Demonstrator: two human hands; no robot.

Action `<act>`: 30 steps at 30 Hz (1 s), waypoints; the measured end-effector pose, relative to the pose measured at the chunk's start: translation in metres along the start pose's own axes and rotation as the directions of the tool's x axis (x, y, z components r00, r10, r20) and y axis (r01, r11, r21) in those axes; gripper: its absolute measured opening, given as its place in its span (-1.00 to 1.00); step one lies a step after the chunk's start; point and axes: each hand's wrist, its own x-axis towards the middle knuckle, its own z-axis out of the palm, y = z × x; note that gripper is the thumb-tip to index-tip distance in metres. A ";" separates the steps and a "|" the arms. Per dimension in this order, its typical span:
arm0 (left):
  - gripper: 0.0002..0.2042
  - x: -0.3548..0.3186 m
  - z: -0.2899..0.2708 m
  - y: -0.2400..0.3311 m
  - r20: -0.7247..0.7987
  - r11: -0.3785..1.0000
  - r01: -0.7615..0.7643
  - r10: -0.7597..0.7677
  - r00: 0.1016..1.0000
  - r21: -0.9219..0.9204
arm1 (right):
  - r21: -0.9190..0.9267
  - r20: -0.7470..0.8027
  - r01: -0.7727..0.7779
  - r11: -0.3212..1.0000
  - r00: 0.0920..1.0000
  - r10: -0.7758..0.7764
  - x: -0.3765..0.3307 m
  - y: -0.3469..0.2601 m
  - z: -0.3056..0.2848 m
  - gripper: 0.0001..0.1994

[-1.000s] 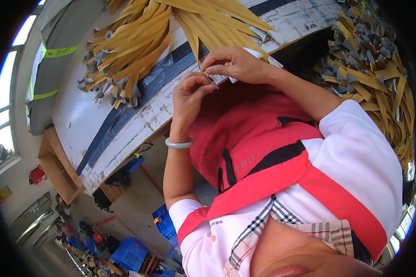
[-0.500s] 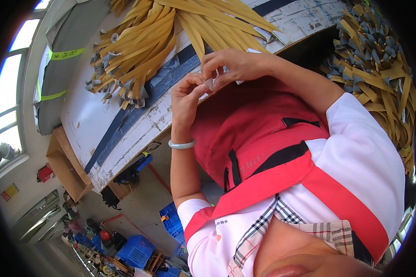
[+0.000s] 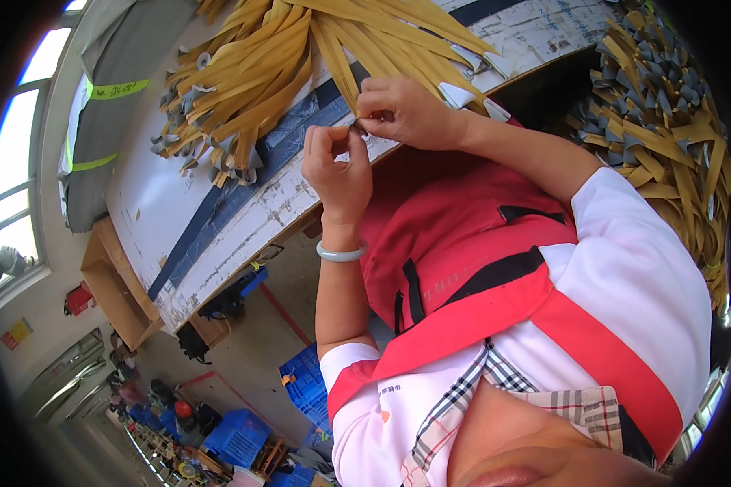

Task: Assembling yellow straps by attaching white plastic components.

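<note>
Mustard-yellow flat strips (image 3: pixel 252 81) lie heaped across the table, many with grey curled ends. Two of them run down toward my hands at the table's near edge. My left hand (image 3: pixel 339 174), with a pale bangle at the wrist, is closed in a pinch. Against it, my right hand (image 3: pixel 410 114) also pinches, thumb and forefinger together. Between the fingertips shows a small brownish strip end (image 3: pixel 356 124), mostly covered by the fingers. Close by my right hand, strip ends with white tips (image 3: pixel 456 95) hang at the edge.
The white, scuffed table (image 3: pixel 244 235) carries dark blue bands. Another thick bundle of yellow strips with grey ends (image 3: pixel 658 122) stands at the right. An open cardboard box (image 3: pixel 118 284) is by the table's left end. Blue crates (image 3: pixel 240 438) sit on the floor farther off.
My left hand has shifted slightly right and turned, its fingers curling in more. The pale piece seen between my fingers earlier is gone from sight; a small brownish end shows there now.
</note>
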 end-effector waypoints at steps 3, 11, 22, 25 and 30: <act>-0.81 -0.003 0.008 0.003 -0.075 0.992 -0.024 0.034 0.997 0.127 | -0.240 -0.090 0.152 0.959 0.980 -0.178 0.000 -0.004 0.005 -0.91; -0.91 0.004 -0.022 -0.004 0.211 0.877 0.195 -0.110 0.971 -0.440 | 0.552 0.102 -0.245 0.797 0.968 0.228 -0.002 -0.002 -0.006 -0.88; -0.95 0.032 -0.065 0.016 -0.396 0.950 -0.037 -0.094 0.914 -0.312 | 0.406 -0.007 -0.304 0.862 0.942 0.336 0.015 -0.003 -0.046 -0.74; -0.94 0.030 -0.106 0.004 -0.570 0.972 0.005 -0.143 0.809 -0.236 | 0.306 -0.060 -0.294 0.906 0.943 0.326 0.002 0.007 -0.066 -0.75; -0.69 -0.006 -0.025 0.007 0.157 0.935 -0.223 0.185 0.970 0.275 | -0.232 0.119 -0.154 0.960 0.976 0.185 -0.046 0.008 -0.064 -0.77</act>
